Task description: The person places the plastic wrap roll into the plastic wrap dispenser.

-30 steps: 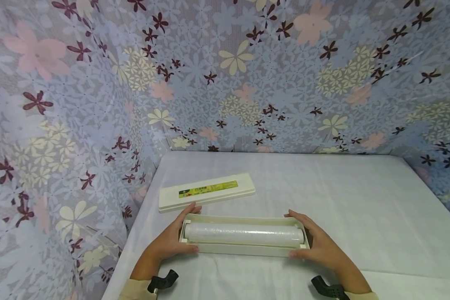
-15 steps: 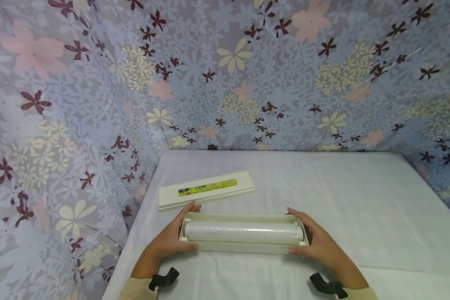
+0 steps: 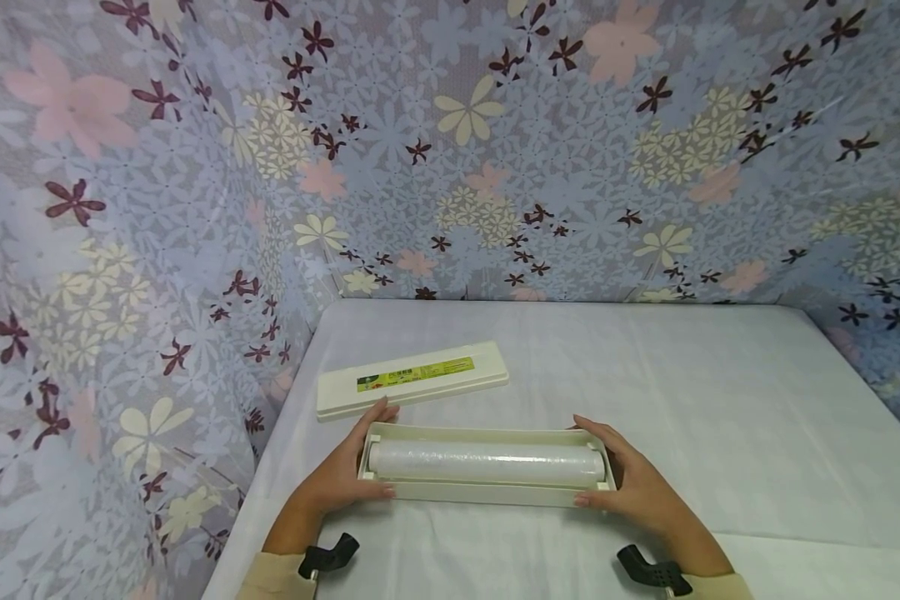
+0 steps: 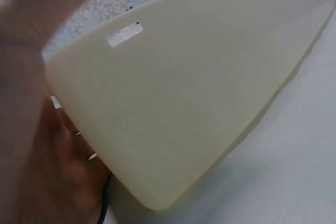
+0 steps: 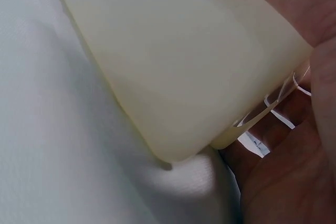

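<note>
A long, open, cream plastic box (image 3: 487,496) lies crosswise before me, with a shiny roll of cling film (image 3: 487,463) inside it. My left hand (image 3: 337,473) grips the box's left end, thumb on the front wall and fingers round the back. At the other end, my right hand (image 3: 645,492) holds it the same way. Both wrist views show the box's plain front wall (image 4: 173,87) close up, with a shadow on the cloth below. Whether its base touches the cloth I cannot tell. Behind the box, at left, lies its cream lid (image 3: 345,392).
A yellow-green printed label (image 3: 416,374) is on the lid, which sits slightly slanted near my left fingertips. White cloth (image 3: 682,375) covers the table. Floral fabric (image 3: 532,167) hangs along the back and sides of the table.
</note>
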A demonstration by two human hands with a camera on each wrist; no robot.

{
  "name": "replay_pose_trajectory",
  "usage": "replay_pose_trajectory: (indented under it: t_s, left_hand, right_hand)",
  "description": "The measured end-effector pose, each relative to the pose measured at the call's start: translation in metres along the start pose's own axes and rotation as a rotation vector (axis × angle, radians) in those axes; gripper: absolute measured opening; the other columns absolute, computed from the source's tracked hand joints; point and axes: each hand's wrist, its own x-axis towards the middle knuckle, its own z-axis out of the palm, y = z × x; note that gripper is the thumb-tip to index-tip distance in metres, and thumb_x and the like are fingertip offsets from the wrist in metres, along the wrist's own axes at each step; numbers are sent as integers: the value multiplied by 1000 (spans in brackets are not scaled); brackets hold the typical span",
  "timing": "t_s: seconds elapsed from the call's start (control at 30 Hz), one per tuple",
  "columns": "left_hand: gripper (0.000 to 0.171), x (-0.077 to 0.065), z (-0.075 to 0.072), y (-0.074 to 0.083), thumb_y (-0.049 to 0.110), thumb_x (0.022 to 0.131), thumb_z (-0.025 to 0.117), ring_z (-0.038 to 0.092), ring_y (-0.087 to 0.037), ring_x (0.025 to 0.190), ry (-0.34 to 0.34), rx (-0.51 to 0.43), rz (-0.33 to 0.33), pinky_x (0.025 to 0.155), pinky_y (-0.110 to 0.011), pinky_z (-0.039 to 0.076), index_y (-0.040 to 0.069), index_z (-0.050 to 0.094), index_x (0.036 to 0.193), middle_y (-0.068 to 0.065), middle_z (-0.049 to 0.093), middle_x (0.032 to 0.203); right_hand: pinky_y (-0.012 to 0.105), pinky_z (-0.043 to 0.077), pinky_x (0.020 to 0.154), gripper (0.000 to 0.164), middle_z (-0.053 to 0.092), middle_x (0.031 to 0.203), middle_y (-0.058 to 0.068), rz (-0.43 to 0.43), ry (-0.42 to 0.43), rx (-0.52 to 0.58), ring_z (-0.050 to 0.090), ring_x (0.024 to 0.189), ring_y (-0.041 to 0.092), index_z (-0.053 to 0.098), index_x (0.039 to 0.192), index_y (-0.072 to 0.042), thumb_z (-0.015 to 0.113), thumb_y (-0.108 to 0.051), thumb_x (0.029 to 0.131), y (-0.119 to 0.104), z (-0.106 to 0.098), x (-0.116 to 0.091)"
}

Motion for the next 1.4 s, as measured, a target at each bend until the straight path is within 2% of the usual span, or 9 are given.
replay_pose_trajectory:
  t_s: [0.13,0.23,0.43,0.57,0.77,0.87,1.03,1.27,1.4]
  left_hand:
    - [111,0,0,-3,10,87,85,22,-50,150,4,-24,53,105,-31,45,5,11,169,-22,22,169]
    - [104,0,-1,-4,14,90,83,22,-52,149,30,-50,112,111,-30,40,2,14,168,-25,24,167]
    - [83,-2,-6,-6,24,102,72,22,-41,154,116,-51,175,123,-34,17,1,24,166,-25,30,166]
    - [77,-1,-8,-4,38,107,61,25,-35,154,165,-61,239,122,-30,18,-6,28,162,-30,30,164]
    - [74,3,-13,2,37,108,56,22,-27,156,202,-29,278,122,-29,15,-9,30,160,-30,29,164]
    - [69,6,-17,3,33,109,53,20,-29,156,231,23,278,123,-30,13,-8,31,160,-30,28,165]
    - [60,13,-27,3,24,109,46,21,-41,154,301,152,276,124,-46,14,-6,35,159,-26,30,165]
    - [56,21,-54,-6,23,104,51,17,-46,154,407,537,220,120,-66,3,-2,48,154,-23,38,163]
    - [59,23,-73,-15,27,102,59,15,-45,155,426,660,126,119,-68,2,-1,49,154,-23,39,162]
  right_hand:
    - [31,55,92,107,43,152,19,-6,-2,6,56,124,21,32,164,-2,93,4,75,-2,-1,0]
    - [32,55,92,107,43,152,19,-6,-4,13,56,124,20,32,164,-1,93,5,75,-2,0,0]
    - [31,54,93,107,42,152,20,-3,-3,21,56,124,20,32,164,-1,92,5,76,-1,0,0]
    - [32,55,92,105,41,151,24,-33,-10,30,56,124,19,31,163,0,90,9,77,0,0,0]
    - [33,56,91,105,40,151,26,-47,-14,33,56,123,19,30,164,1,90,9,77,0,0,0]
    - [31,55,91,106,41,152,23,-27,-3,5,57,122,18,31,163,0,92,6,77,1,0,0]
    - [31,55,90,106,43,152,21,-18,15,-44,57,120,18,33,163,-1,94,2,76,2,-2,-1]
    - [32,56,89,105,41,152,24,-37,-1,-12,57,120,18,32,163,0,92,6,77,1,-1,-1]
    - [32,56,90,105,41,151,25,-45,-9,9,57,121,19,31,163,1,91,7,77,0,-1,0]
